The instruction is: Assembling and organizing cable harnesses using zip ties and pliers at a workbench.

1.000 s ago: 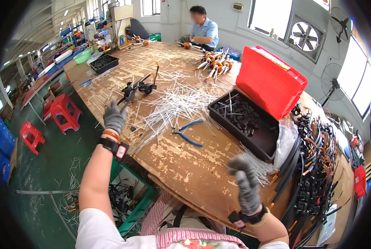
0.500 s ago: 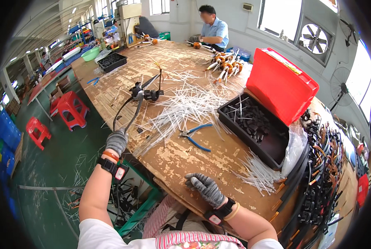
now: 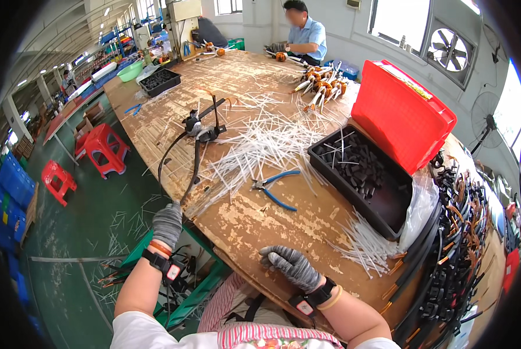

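Observation:
At the table's left edge, my gloved left hand (image 3: 167, 225) is closed on the lower ends of a black cable harness (image 3: 195, 168). Two cable legs run up from it to a dark cluster of plastic parts on the tabletop, where thin orange-tipped wires stick out. My gloved right hand (image 3: 293, 269) rests at the near table edge, its fingers loosely bent and nothing visible in them. Beyond it lie blue-handled cutting pliers (image 3: 275, 189), with jaws toward a heap of white plastic strips (image 3: 260, 145).
A black tray (image 3: 359, 174) of small black pieces stands right, beside a red bin (image 3: 403, 116). More white strips (image 3: 362, 247) and bundled black cables (image 3: 447, 256) lie near it. Farther off are another black tray (image 3: 160, 82), blue pliers (image 3: 133, 109) and a seated co-worker (image 3: 307, 38).
My left hand has come down toward me, still holding the cable legs. The harness's cluster has turned and shifted slightly. My right hand has barely moved.

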A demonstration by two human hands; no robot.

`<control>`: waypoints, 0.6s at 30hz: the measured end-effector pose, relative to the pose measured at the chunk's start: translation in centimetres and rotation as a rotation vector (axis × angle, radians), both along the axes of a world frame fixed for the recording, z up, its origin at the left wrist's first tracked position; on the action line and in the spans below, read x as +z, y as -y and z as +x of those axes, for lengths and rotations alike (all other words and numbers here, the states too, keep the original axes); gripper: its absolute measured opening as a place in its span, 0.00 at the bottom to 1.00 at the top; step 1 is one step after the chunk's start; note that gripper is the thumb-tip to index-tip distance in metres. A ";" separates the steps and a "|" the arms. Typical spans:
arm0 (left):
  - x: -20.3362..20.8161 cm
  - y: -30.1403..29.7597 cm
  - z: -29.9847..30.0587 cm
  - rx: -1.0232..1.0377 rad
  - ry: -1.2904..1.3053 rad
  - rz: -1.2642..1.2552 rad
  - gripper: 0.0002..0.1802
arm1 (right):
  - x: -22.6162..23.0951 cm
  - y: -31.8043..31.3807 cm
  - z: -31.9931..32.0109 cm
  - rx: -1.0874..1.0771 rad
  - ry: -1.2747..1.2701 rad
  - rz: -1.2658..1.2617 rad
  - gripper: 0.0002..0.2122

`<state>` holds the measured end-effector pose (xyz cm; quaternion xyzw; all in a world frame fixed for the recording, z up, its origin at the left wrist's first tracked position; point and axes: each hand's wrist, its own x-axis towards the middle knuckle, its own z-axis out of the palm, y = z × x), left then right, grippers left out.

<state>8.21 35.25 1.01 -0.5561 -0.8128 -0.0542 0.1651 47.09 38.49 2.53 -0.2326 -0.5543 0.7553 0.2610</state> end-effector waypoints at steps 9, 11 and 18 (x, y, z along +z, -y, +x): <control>-1.3 4.8 -0.5 0.068 0.255 0.120 0.23 | -0.1 0.1 0.1 0.004 -0.002 -0.020 0.13; -1.1 5.4 -0.1 0.098 0.215 0.063 0.24 | 0.2 0.1 0.1 0.003 0.004 -0.024 0.13; 1.0 6.1 1.3 0.116 0.095 -0.297 0.28 | -0.3 0.1 0.2 -0.017 0.001 -0.022 0.12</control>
